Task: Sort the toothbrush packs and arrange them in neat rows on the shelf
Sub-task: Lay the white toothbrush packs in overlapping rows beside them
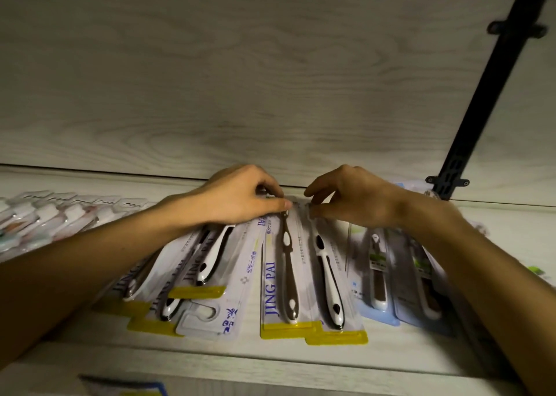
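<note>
Head view, only one: person is reaching both arms onto a pale wood-grain shelf point(301, 356), working at the back edge where it meets the wall panel point(270, 79). Left hand point(243, 195) is curling its fingers and pinching the top end of the middle JING PAI pack point(272, 278). Right hand point(350, 197) is pinching the top of the neighbouring yellow-edged pack point(331, 278), which is overlapping the first one's right side. The two hands are sitting close together, nearly touching, each gripping its own card.

Left of them, a loose fan of the same yellow-edged packs point(192, 269) is lying skewed under the left forearm, one pack flipped end for end with its hang-hole toward the front. Blue-backed packs point(379, 275) are lying to the right, partly hidden by the right arm. Far left, a row of clear packs point(45, 215) is running along the shelf. Black bracket rail point(496, 94) is running up the wall at right.

Risks, judged: the left forearm is hovering over the fanned pile, so any drag is likely scattering it more. Slick cards overlapping could slide together when one is pulled. The front packs are lying close to the shelf lip and could tip off. Dim light is making sorting by type error-prone.
</note>
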A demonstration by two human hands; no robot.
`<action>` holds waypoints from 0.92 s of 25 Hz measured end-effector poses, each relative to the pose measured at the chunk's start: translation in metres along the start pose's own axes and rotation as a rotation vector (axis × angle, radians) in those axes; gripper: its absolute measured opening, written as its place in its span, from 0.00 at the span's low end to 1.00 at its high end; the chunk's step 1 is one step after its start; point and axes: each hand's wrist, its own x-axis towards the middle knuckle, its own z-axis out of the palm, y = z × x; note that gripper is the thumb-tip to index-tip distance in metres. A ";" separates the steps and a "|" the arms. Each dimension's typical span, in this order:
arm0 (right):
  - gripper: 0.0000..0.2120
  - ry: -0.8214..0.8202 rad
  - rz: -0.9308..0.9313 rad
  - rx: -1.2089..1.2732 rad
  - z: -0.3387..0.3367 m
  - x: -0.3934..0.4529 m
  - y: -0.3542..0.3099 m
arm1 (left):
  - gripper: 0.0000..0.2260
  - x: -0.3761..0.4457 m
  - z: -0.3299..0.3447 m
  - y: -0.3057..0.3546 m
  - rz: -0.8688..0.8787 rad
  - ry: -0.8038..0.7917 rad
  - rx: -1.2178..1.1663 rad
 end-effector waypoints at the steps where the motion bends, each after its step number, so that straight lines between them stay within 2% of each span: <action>1: 0.18 0.000 0.005 0.003 0.000 0.000 0.000 | 0.15 0.001 -0.003 -0.003 -0.016 0.005 -0.009; 8: 0.17 -0.004 0.025 -0.007 0.004 -0.001 0.000 | 0.12 0.004 -0.030 -0.023 -0.104 0.001 0.046; 13: 0.16 -0.003 0.019 -0.010 0.005 -0.001 0.001 | 0.14 0.000 -0.025 -0.025 -0.045 -0.119 0.273; 18: 0.17 0.001 0.011 -0.009 0.004 -0.001 0.001 | 0.23 0.001 -0.016 -0.023 -0.048 -0.158 0.286; 23: 0.16 0.009 0.006 -0.010 0.005 -0.001 0.003 | 0.14 0.002 -0.012 -0.026 -0.097 -0.033 0.190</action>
